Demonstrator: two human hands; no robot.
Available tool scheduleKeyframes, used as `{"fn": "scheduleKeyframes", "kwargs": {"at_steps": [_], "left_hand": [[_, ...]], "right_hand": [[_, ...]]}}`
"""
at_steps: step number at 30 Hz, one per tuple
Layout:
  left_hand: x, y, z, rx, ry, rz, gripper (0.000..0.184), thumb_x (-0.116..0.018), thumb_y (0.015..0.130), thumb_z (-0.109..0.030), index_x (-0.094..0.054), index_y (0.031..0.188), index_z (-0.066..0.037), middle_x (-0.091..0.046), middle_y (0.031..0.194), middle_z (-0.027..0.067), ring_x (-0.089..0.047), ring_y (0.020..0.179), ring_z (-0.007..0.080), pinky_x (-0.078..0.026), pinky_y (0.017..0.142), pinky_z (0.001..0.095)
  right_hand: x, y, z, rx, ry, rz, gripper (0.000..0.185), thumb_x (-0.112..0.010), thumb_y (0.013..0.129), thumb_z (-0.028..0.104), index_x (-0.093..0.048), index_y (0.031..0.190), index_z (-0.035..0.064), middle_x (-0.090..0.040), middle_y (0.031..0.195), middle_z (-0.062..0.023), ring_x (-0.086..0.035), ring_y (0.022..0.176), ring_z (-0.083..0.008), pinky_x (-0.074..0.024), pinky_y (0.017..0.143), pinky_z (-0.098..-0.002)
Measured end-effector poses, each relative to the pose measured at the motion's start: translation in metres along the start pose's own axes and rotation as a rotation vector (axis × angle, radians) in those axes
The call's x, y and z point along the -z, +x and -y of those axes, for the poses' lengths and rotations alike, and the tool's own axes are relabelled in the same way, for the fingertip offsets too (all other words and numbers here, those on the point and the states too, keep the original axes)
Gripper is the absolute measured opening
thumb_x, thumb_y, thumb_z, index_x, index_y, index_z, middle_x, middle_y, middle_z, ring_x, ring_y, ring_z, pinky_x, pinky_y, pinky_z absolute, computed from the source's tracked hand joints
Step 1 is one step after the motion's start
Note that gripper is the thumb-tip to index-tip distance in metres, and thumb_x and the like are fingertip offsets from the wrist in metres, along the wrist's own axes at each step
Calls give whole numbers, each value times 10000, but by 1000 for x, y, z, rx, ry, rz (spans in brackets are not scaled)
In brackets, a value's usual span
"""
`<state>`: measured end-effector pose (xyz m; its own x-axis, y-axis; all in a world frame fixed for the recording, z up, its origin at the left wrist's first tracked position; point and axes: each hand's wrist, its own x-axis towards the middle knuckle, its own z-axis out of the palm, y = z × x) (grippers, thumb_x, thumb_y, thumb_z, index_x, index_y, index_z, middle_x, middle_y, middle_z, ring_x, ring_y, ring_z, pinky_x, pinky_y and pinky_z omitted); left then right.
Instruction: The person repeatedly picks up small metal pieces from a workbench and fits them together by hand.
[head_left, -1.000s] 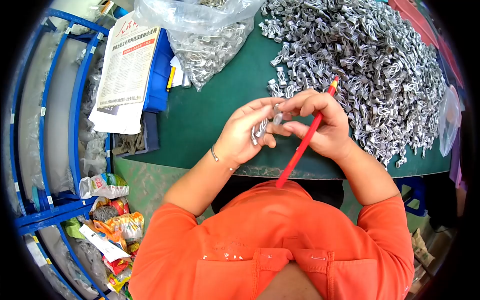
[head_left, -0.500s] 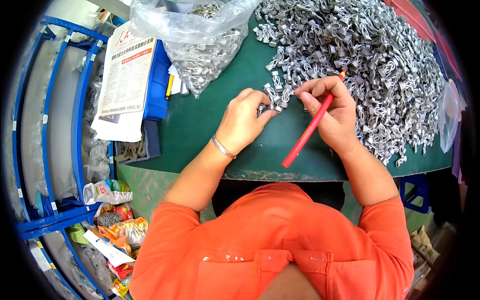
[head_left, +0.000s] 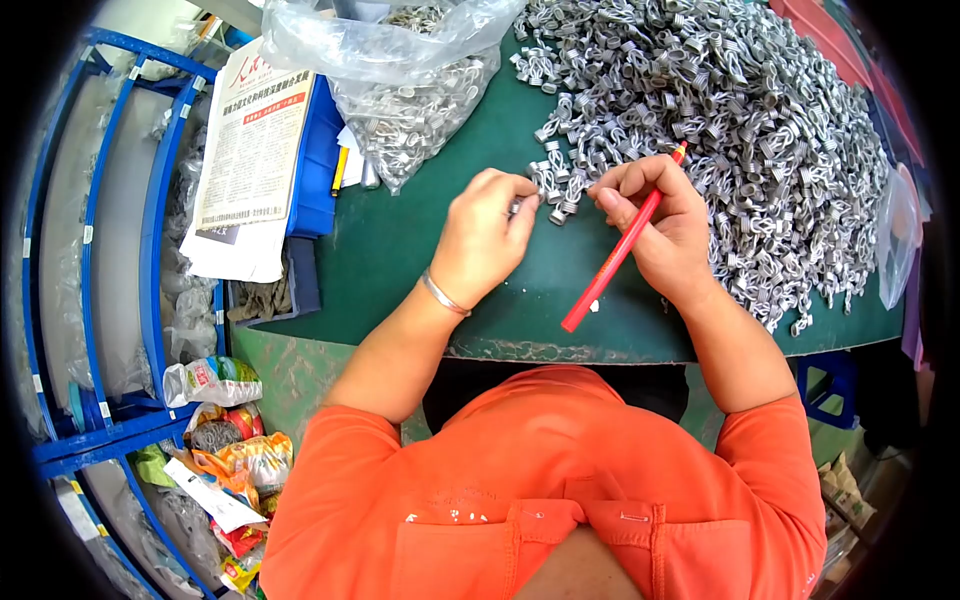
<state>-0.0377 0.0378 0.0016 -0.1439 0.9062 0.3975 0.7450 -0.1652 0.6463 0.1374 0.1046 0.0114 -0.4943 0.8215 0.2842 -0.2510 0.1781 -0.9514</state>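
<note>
My left hand (head_left: 485,232) is closed, thumb and fingers pinched around a small metal part with a ring end (head_left: 515,207), mostly hidden by the fingers. In my right hand (head_left: 672,235) a red pencil (head_left: 612,265) lies slanted across the palm, its tip pointing up and away. The thumb and forefinger of that hand come together beside a few loose grey looped metal pieces (head_left: 560,205) on the green table. Just beyond my hands rises a large pile of the same looped metal parts (head_left: 745,130).
A clear plastic bag (head_left: 410,110) full of similar parts stands at the back left. Left of it, a newspaper (head_left: 255,150) rests over a blue bin (head_left: 315,180), near a yellow pen (head_left: 340,172). Blue shelving (head_left: 155,220) lines the left. The green table's (head_left: 400,290) front edge is close to my body.
My left hand has drawn slightly left, away from the loose pieces, with its fingers closed tighter. A small white fleck now shows beside the pencil's lower end. My right hand barely moved.
</note>
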Motion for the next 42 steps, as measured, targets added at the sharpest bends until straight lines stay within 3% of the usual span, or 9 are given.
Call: {"fn": "scheduleKeyframes", "kwargs": {"at_steps": [3,5,12,22,25,29,34,39,42], "left_hand": [[8,2,-6,335,-276,56,74,-581,814,-60,-583,816,14,-587,764,55,-494,501,80,-376,416,218],[13,3,-8,673,-1058,175,92,-547,843,-65,-562,875,20,-577,756,58,-412,443,31,-287,341,163],[15,0,-16,602,-1197,198,142,-532,854,-76,-547,947,30,-583,754,87,-403,441,39,-280,332,158],[6,-6,-16,195,-508,43,188,-667,738,-15,-623,921,-5,-576,711,-21,-453,564,1,-352,495,149],[4,-5,-15,46,-387,25,203,-689,719,-39,-626,910,-10,-609,757,-9,-486,600,20,-387,528,168],[4,-5,-17,289,-550,29,142,-683,726,-66,-632,848,-16,-616,727,-1,-505,611,34,-407,540,182],[10,-1,-6,148,-410,-68,98,-669,741,-86,-632,797,-15,-598,678,10,-512,591,55,-403,527,203],[12,0,-7,62,-345,-114,73,-663,725,-72,-624,751,-16,-594,665,53,-529,571,119,-412,538,235],[16,2,-8,34,-298,-64,79,-669,711,-71,-621,744,-18,-593,684,77,-549,587,168,-428,547,261]], "right_hand": [[1,2,-1,-54,-54,-1,101,-560,814,-19,-468,839,14,-568,844,-71,-543,765,-105,-449,690,-235],[0,2,-1,-79,-132,0,86,-549,823,-14,-474,859,9,-567,848,-72,-550,770,-104,-454,693,-235],[5,5,3,-287,295,81,113,-562,793,-50,-487,839,22,-581,889,-105,-580,720,-131,-492,656,-230],[2,1,-1,-66,226,53,259,-612,718,-106,-443,852,36,-547,992,-126,-527,889,-131,-453,786,-259],[5,1,-1,185,-192,106,207,-635,732,-57,-462,813,25,-587,915,-112,-553,801,-125,-456,713,-247],[3,7,6,-21,-179,-82,161,-632,743,-20,-478,759,20,-602,780,-74,-547,693,-81,-458,610,-220],[40,98,82,-159,-658,-159,100,-557,728,-21,-495,772,43,-619,692,-94,-587,534,-141,-403,381,-211],[117,189,100,160,-32,-543,130,-517,857,54,-447,874,-55,-582,915,-181,-618,857,-279,-539,707,-300],[116,176,98,180,93,-538,216,-530,875,142,-446,970,-33,-586,900,-185,-621,824,-278,-544,683,-309]]}}
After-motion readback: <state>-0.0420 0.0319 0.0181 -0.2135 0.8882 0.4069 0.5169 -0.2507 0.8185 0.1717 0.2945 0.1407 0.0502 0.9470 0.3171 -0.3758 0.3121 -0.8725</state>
